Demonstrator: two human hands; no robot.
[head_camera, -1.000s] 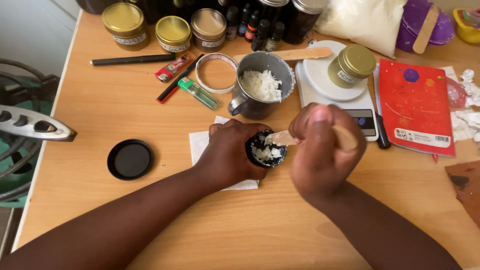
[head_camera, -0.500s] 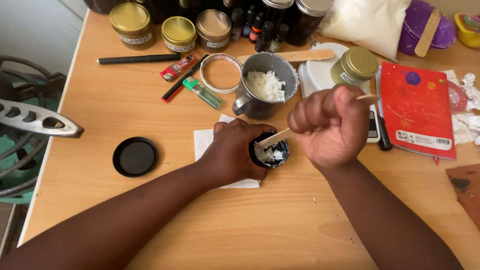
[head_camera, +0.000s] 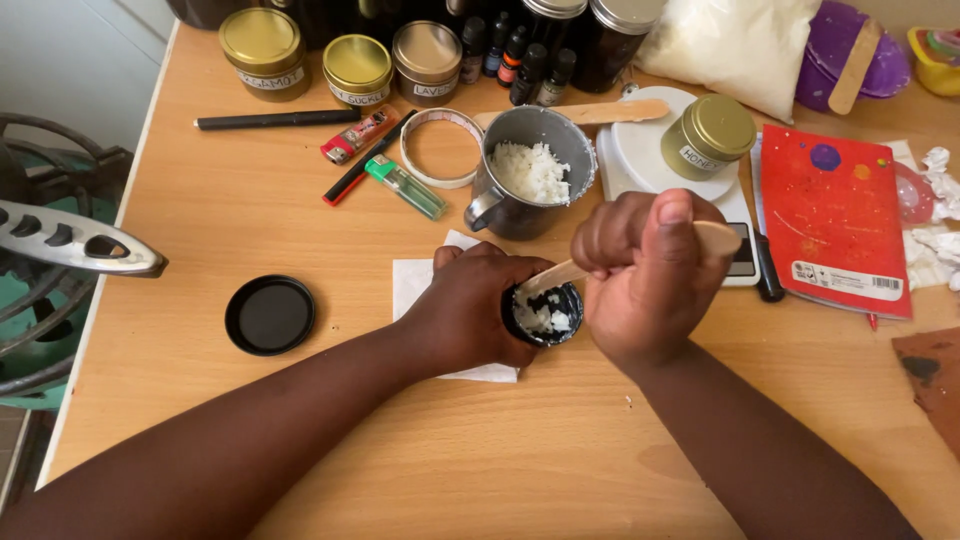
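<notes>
The small black jar (head_camera: 541, 312) is gripped by the left hand (head_camera: 470, 310) on a napkin (head_camera: 412, 280) at the counter's (head_camera: 250, 220) centre. The wooden stick (head_camera: 556, 275), clenched in the right hand (head_camera: 650, 275), has been lowered and pushed deeper since half a second ago, so the white flakes (head_camera: 540, 318) appear to be packed down.

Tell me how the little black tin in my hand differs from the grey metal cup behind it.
The black tin is small, shallow and gripped by the left hand; the grey metal cup is taller, wider, has a handle and stands untouched. A wooden stick, held by the right hand, dips into the tin only. Both hold white flakes.
</notes>
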